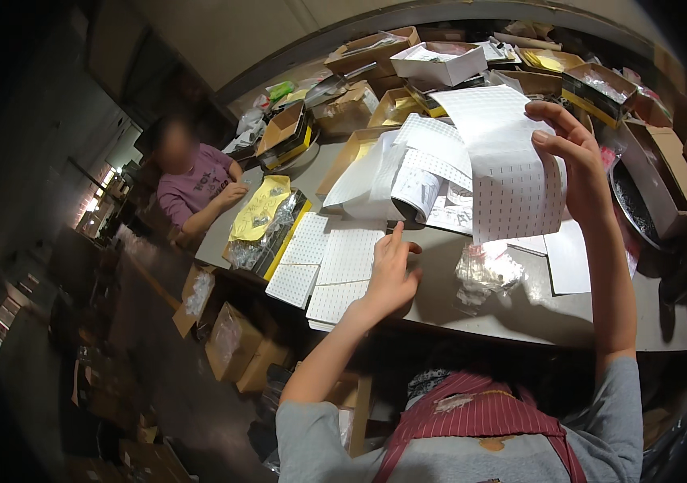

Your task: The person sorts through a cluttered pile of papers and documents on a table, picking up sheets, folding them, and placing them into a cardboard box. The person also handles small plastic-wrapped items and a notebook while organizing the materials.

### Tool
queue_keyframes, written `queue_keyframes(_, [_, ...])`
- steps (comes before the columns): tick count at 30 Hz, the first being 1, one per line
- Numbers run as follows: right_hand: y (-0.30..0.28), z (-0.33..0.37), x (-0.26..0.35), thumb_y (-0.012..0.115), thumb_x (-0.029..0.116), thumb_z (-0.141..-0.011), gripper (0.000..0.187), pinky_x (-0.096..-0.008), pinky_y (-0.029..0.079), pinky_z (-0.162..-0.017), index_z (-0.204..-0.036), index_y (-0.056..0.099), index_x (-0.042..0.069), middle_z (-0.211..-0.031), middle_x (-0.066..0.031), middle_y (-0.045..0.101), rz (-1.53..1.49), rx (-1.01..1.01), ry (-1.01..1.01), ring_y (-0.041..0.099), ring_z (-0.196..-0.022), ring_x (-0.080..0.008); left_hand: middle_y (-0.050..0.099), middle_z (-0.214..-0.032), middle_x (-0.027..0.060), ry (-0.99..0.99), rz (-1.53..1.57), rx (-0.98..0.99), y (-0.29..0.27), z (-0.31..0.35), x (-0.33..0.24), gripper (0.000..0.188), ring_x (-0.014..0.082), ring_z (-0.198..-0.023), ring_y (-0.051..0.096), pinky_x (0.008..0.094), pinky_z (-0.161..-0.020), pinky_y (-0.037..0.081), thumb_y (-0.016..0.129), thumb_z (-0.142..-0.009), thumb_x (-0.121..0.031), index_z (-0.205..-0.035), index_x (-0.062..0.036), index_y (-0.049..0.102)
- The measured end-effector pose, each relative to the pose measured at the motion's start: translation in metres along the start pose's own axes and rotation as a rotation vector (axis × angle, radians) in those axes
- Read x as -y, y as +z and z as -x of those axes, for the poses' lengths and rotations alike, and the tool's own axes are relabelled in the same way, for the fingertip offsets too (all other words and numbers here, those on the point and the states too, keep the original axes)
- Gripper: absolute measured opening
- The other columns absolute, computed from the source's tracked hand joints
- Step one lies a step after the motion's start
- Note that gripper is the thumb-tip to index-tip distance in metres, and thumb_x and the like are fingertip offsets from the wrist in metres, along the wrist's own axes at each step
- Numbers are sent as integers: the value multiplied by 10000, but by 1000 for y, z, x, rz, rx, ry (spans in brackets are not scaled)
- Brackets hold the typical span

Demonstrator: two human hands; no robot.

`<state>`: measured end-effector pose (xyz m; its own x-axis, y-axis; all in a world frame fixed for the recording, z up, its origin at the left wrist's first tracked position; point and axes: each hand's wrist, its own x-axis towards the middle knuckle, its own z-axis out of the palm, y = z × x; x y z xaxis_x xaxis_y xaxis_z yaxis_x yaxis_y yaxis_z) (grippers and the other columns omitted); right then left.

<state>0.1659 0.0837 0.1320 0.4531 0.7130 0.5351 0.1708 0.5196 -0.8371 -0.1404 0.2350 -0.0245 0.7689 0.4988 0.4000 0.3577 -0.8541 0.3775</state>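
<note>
My right hand (570, 157), raised over the table, is closed on the right edge of a white printed sheet (518, 197). The sheet hangs curved, with rows of small dark marks on it. My left hand (392, 274) has its fingers apart and holds nothing. It is at the right edge of a banded stack of printed sheets (349, 256); whether it touches the stack I cannot tell. Another banded stack (298, 256) lies to the left. Beyond my hands are more loose printed sheets (438, 153) and a booklet with pictures (418, 190).
Small clear plastic bags (488, 270) lie on the table (440, 310) near its front edge. At the left, a box (267, 221) carries yellow paper and plastic bags. Several open cartons (440, 64) crowd the back. A person in a purple shirt (199, 181) sits at the far left.
</note>
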Motion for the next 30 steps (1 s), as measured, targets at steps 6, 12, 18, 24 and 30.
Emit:
queue_keyframes(6, [-5,-2,4,752,275,-781,574,-302,337,-1099,-1276,639,7,-1233,-105,649,34,-36,-21,578,-1152,-179,324,-1569,313,-66,28,-59,10,-7,1,350,467,-1349,354,526,-1126,331,729,-775,-74,-1103,-56,607])
queue_keyframes(12, [-3,-1,5,752,279,-777,573,-294,332,-1097,-1274,641,16,-1218,-107,654,39,-32,-27,578,-1154,-180,336,-1577,288,-60,64,-142,6,-12,0,273,466,-1343,359,520,-1111,355,697,-764,-48,-1025,-70,622])
queue_keyframes(18, [-1,1,9,760,306,-776,568,-293,347,-1077,-1257,643,26,-1204,-89,657,54,-27,-38,587,-1133,-177,312,-1592,264,-76,0,-216,-9,-21,-8,223,443,-1356,344,484,-1111,363,656,-764,-24,-984,-62,640])
queue_keyframes(24, [3,9,18,707,241,-842,489,-264,408,-999,-1270,628,18,-1193,-63,663,19,39,-33,597,-1065,-125,464,-1505,218,-146,282,-241,-47,-27,-43,176,322,-1328,448,403,-1099,377,617,-929,-101,-1086,-43,670])
queue_keyframes(30, [31,31,32,664,236,-919,488,-269,450,-988,-1347,594,12,-1248,-89,660,-43,151,-14,614,-1089,-127,566,-1389,146,-177,1248,57,-62,-11,-96,543,190,-1253,543,336,-1079,385,564,-1042,-337,-1418,41,457])
